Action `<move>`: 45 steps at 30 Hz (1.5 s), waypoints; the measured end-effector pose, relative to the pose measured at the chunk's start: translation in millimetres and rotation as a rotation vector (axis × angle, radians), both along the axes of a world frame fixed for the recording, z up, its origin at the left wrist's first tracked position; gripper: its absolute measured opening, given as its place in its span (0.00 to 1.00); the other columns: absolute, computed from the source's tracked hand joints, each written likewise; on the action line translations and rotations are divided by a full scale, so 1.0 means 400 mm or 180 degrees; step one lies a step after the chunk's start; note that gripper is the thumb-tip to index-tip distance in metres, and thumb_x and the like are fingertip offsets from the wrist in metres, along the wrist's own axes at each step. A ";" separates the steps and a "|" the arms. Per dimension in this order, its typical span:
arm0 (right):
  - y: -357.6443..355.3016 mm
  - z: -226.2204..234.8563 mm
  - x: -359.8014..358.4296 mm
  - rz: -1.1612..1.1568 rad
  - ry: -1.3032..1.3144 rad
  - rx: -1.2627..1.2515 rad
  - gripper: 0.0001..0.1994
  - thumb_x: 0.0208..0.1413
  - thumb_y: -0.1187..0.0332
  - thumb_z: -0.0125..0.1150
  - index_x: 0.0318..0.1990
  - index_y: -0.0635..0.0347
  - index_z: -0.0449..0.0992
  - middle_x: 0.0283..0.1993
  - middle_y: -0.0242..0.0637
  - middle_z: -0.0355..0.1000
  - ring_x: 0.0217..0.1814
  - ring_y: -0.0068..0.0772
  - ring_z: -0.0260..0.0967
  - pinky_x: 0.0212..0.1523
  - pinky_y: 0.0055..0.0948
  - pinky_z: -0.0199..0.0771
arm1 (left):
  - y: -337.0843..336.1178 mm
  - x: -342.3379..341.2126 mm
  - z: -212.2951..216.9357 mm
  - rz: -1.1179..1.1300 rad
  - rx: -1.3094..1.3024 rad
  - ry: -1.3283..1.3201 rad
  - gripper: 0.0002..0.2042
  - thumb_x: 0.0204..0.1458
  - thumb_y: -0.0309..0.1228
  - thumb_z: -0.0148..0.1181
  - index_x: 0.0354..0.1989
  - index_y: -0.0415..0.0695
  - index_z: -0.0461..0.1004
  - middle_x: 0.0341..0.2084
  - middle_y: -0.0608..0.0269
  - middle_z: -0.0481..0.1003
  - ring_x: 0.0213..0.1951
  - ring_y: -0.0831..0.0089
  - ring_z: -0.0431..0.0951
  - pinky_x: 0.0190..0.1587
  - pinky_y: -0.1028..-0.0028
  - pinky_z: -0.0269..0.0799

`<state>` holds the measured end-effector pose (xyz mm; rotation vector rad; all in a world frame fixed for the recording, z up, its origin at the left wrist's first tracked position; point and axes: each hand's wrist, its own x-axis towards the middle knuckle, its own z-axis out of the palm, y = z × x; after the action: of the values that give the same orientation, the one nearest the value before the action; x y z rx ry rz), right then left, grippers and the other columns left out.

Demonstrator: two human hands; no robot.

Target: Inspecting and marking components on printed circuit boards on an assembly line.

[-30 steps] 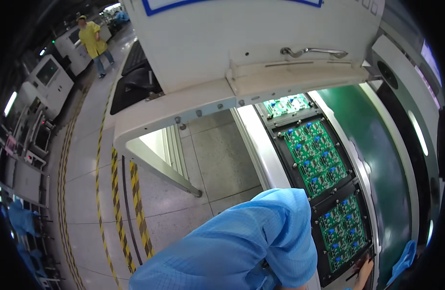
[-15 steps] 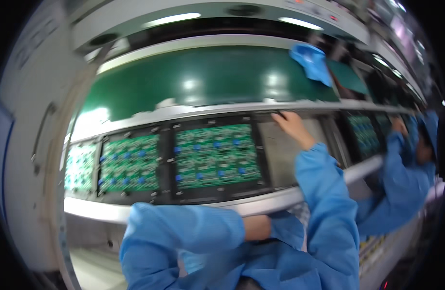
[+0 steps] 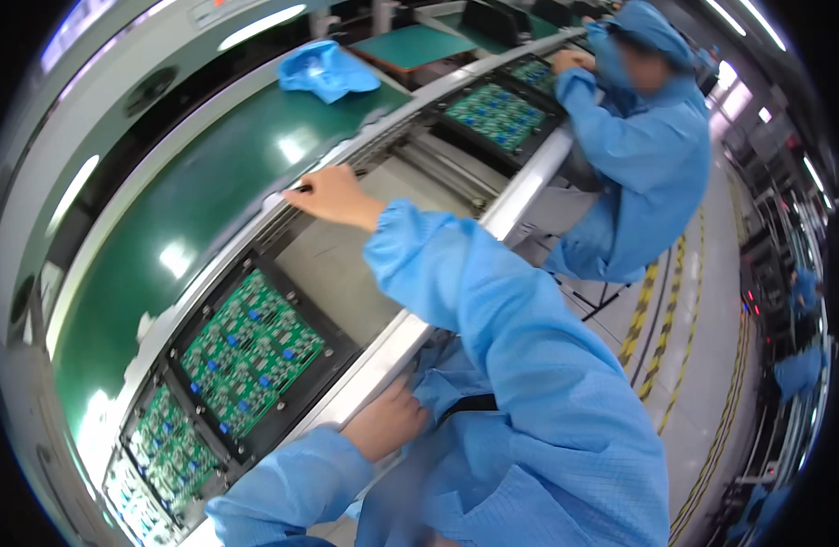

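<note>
My right hand [image 3: 333, 196] reaches across the conveyor, and its curled fingers grip the far metal rail [image 3: 255, 219] beside the green belt [image 3: 191, 210]. Below that arm the conveyor bed [image 3: 337, 264] is bare. My left hand [image 3: 383, 424] rests against the near rail [image 3: 383, 351] close to my body, with its fingers hidden. To the left of my hands a black carrier with green circuit boards [image 3: 246, 351] lies on the line. A second such carrier [image 3: 169, 447] follows it.
A blue cloth [image 3: 328, 68] lies on the green belt further along. A co-worker in blue [image 3: 638, 137] stands at the right, hands on another board carrier [image 3: 497, 114]. Yellow-black floor stripes [image 3: 643, 319] run beside the line. More people in blue stand far right.
The view has swung from the floor and machine housing round to the conveyor. My right hand stays on the far rail, and the co-worker is now in fuller view.
</note>
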<state>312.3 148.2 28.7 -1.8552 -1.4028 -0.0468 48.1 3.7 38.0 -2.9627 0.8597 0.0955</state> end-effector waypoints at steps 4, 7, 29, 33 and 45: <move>-0.020 0.012 0.020 -0.0040 -0.0199 -0.0026 0.23 0.42 0.45 0.51 0.23 0.58 0.77 0.21 0.45 0.71 0.27 0.47 0.70 0.32 0.41 0.66 | -0.019 0.035 -0.011 0.0022 -0.0665 -0.0044 0.06 0.45 0.36 0.54 0.25 0.49 0.71 0.21 0.67 0.68 0.31 0.69 0.69 0.43 0.70 0.62; -0.047 0.058 0.015 0.0210 -0.0039 -0.0129 0.22 0.43 0.46 0.51 0.27 0.56 0.78 0.22 0.44 0.72 0.28 0.46 0.70 0.30 0.40 0.66 | -0.038 0.060 0.008 0.0171 -0.0583 0.0238 0.08 0.45 0.39 0.56 0.27 0.48 0.72 0.21 0.67 0.67 0.30 0.70 0.69 0.39 0.71 0.63; -0.081 0.060 0.117 0.0322 0.0254 0.0632 0.09 0.50 0.73 0.52 0.39 0.61 0.64 0.38 0.46 0.61 0.37 0.49 0.65 0.33 0.42 0.66 | -0.043 0.152 0.139 0.0607 -0.1111 0.0205 0.25 0.43 0.35 0.57 0.53 0.50 0.63 0.60 0.55 0.52 0.62 0.54 0.49 0.63 0.58 0.43; -0.086 0.081 0.135 0.0246 0.0408 0.0494 0.09 0.48 0.73 0.53 0.38 0.63 0.66 0.38 0.46 0.61 0.38 0.49 0.65 0.36 0.42 0.67 | -0.062 0.165 0.167 0.0681 -0.0856 -0.0068 0.14 0.38 0.29 0.59 0.37 0.49 0.73 0.44 0.58 0.66 0.50 0.58 0.63 0.54 0.57 0.58; -0.066 0.063 0.148 0.0126 0.0231 0.0475 0.10 0.49 0.67 0.54 0.39 0.56 0.67 0.35 0.44 0.63 0.36 0.50 0.66 0.34 0.43 0.68 | -0.028 0.131 0.114 0.1092 -0.0308 -0.0245 0.15 0.44 0.35 0.54 0.43 0.52 0.71 0.55 0.59 0.61 0.57 0.59 0.58 0.60 0.59 0.52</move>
<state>371.3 121.9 54.1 -1.6900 -1.3488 -0.0619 100.3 -7.5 83.6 -3.1490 0.3504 -0.0476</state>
